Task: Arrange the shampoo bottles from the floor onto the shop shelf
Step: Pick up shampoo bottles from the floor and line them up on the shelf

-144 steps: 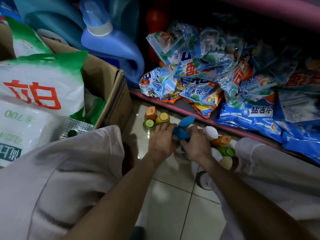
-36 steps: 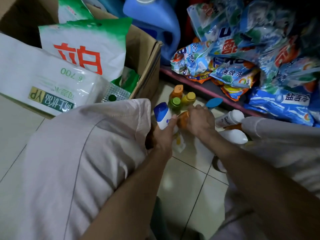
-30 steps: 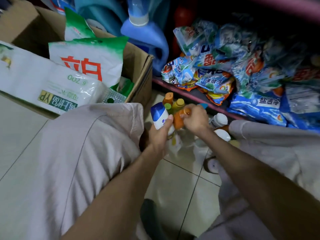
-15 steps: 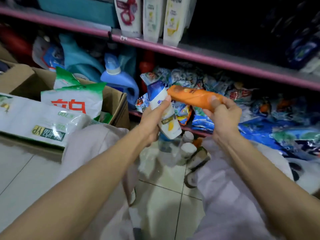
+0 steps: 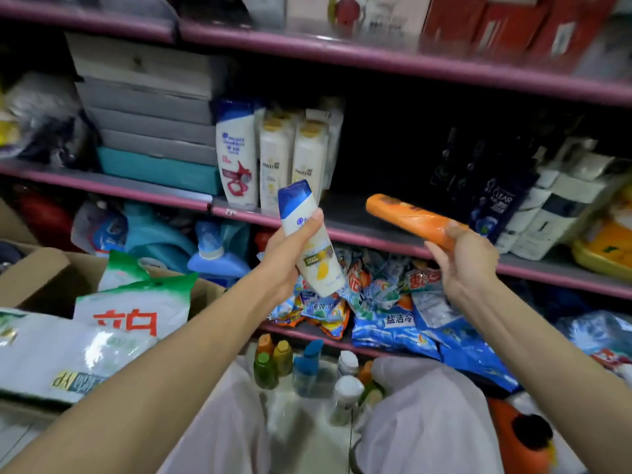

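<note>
My left hand [image 5: 287, 261] grips a white shampoo bottle with a blue cap [image 5: 307, 234], held upright and tilted left, just below the pink middle shelf [image 5: 372, 234]. My right hand [image 5: 461, 265] grips the base of an orange bottle [image 5: 407, 217], which lies almost flat with its cap end over the shelf's bare dark part. Three white shampoo bottles [image 5: 273, 159] stand on that shelf at the left. Several small bottles [image 5: 297, 367] with orange, green, blue and white caps stand on the floor between my knees.
Dark bottles [image 5: 489, 196] and white packs fill the shelf's right end. Stacked grey boxes [image 5: 150, 107] sit at its left. Detergent bags [image 5: 386, 309] crowd the bottom shelf. A cardboard box [image 5: 44, 271] with white bags stands at the left, beside blue jugs [image 5: 215, 248].
Both hands have lifted from the floor pile with a bottle each and risen to the middle shelf. The orange bottle has moved right and forward over the shelf.
</note>
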Demonstrator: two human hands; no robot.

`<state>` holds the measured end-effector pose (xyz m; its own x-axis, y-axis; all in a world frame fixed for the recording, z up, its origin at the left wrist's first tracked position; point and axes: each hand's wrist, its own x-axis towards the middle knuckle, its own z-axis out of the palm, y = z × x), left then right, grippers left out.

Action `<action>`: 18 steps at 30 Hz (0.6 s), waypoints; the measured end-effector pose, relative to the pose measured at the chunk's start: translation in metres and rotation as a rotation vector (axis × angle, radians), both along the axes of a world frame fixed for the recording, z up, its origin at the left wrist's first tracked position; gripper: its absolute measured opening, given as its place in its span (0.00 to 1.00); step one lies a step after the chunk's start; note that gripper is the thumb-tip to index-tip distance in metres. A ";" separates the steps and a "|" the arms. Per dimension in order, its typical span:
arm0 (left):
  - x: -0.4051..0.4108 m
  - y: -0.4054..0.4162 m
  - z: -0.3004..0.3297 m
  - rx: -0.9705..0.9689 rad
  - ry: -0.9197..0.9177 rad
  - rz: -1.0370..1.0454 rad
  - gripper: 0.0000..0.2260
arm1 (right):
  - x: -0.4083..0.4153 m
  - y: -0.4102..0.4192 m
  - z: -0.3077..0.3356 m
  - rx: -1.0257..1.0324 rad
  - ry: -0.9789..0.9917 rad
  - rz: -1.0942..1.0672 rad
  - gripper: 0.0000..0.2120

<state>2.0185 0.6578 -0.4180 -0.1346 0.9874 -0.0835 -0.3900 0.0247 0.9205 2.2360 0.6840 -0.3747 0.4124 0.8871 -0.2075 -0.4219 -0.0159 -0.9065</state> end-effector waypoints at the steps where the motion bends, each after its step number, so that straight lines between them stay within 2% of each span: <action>1: 0.000 0.003 0.006 0.010 0.002 -0.001 0.12 | -0.001 0.006 0.000 -0.015 -0.001 -0.036 0.08; 4: 0.002 0.010 0.024 0.032 0.021 -0.032 0.12 | -0.002 0.023 -0.007 -0.058 -0.056 -0.173 0.11; 8: 0.003 0.017 0.043 0.022 0.046 -0.101 0.16 | 0.003 0.040 -0.025 -0.114 -0.099 -0.301 0.07; 9: 0.004 0.019 0.047 0.023 0.057 -0.112 0.17 | 0.007 0.047 -0.028 -0.139 -0.087 -0.245 0.08; 11: 0.006 0.022 0.053 0.025 0.079 -0.133 0.18 | 0.013 0.060 -0.030 -0.186 -0.041 0.045 0.17; 12: 0.007 0.023 0.056 0.028 0.090 -0.144 0.17 | 0.018 0.067 -0.034 -0.213 -0.080 0.159 0.20; 13: 0.008 0.024 0.058 0.031 0.100 -0.155 0.17 | 0.020 0.071 -0.037 -0.231 -0.147 0.155 0.19; 15: 0.009 0.026 0.061 0.031 0.111 -0.179 0.18 | 0.023 0.077 -0.043 -0.265 -0.303 -0.006 0.13; 16: 0.009 0.028 0.062 0.026 0.113 -0.190 0.18 | 0.024 0.076 -0.045 -0.279 -0.445 -0.068 0.09; 18: 0.009 0.031 0.063 0.019 0.116 -0.213 0.19 | 0.027 0.073 -0.047 -0.232 -0.778 -0.100 0.08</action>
